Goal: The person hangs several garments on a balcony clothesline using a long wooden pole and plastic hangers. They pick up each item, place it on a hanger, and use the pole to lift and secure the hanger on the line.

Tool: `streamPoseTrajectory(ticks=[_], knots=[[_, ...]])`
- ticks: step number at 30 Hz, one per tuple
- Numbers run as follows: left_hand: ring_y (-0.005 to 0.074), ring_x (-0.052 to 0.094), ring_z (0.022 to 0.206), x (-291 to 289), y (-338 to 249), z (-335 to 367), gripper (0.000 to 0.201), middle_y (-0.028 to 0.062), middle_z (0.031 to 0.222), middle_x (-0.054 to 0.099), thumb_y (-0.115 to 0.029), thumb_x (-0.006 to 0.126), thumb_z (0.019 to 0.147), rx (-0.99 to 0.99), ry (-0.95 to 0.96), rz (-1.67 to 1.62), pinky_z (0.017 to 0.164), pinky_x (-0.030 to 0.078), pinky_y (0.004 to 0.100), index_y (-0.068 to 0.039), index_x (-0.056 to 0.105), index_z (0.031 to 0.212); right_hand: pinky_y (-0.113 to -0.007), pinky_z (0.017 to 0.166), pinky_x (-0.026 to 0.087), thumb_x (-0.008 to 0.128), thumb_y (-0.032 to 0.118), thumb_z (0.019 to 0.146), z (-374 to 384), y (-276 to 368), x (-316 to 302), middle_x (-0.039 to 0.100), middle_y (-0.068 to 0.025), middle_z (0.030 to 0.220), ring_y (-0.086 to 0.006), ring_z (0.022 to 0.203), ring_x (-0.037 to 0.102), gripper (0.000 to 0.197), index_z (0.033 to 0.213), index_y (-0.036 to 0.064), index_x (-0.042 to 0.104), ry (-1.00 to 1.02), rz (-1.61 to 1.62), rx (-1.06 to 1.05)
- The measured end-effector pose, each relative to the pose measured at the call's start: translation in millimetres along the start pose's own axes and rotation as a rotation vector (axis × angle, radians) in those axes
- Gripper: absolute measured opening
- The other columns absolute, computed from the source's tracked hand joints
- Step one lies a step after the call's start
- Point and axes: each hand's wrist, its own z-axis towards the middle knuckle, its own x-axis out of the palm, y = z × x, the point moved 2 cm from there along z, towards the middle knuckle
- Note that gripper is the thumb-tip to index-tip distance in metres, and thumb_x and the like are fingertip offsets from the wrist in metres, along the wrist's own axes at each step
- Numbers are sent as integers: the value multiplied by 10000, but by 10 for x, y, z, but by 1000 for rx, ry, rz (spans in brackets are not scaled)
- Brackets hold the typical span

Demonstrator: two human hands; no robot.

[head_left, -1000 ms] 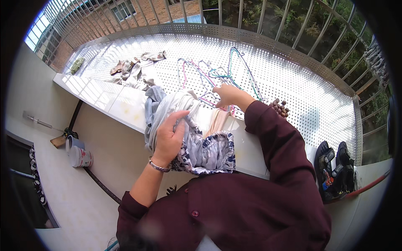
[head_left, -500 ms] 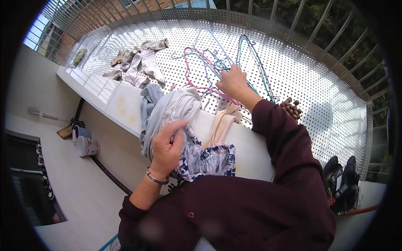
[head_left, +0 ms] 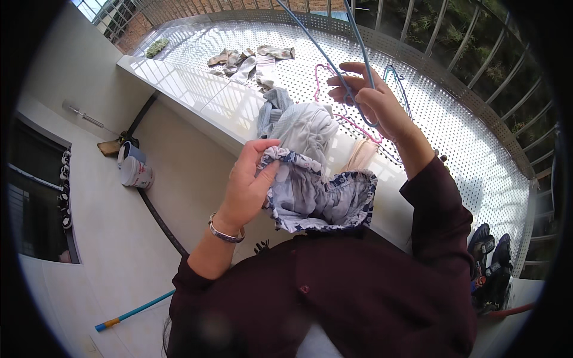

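My left hand (head_left: 246,182) pinches the elastic waistband of a navy-and-white floral garment (head_left: 343,200). Its wide opening faces up, against the front of my dark red shirt. A blue clothes hanger (head_left: 360,46) is up off the ledge in my right hand (head_left: 382,104), fingers around its lower part; its upper end runs out of the picture. White and grey clothes (head_left: 310,128) lie bunched behind the garment, on the ledge edge. Beyond my right hand, a pink hanger (head_left: 317,77) and a blue-green hanger (head_left: 397,77) rest on the perforated metal.
Socks (head_left: 248,65) lie farther back on the perforated ledge (head_left: 477,143), which a railing borders. Peach cloth (head_left: 361,155) hangs at the ledge edge. Black shoes (head_left: 492,262) stand at right. Buckets (head_left: 136,174), a hose (head_left: 161,224) and a blue pole (head_left: 137,310) are at left.
My right hand has lifted the blue hanger up from the other hangers. My left hand has taken hold of the floral garment's waistband and spread it. The view has shifted.
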Motion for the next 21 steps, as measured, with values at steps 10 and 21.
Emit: streamPoseTrajectory(ticks=[10,21], knots=[[52,525,725,-1313,-53,-1002,107,-26,813,619,-48,661,862,60,-356,262,669,448,217,-43,649,968,-392,899,455,579,234,746,-1361,323,1270,594,-244,1149,-247,924,606,656,1320,-54,442,431,178,58],[45,446,629,-2778,806,-2048,99,-51,695,558,-96,659,865,-183,-714,374,556,378,224,-38,681,942,-370,953,426,586,124,811,-2470,-290,2167,606,-163,1147,-231,1029,578,287,1067,-5,597,491,191,474]])
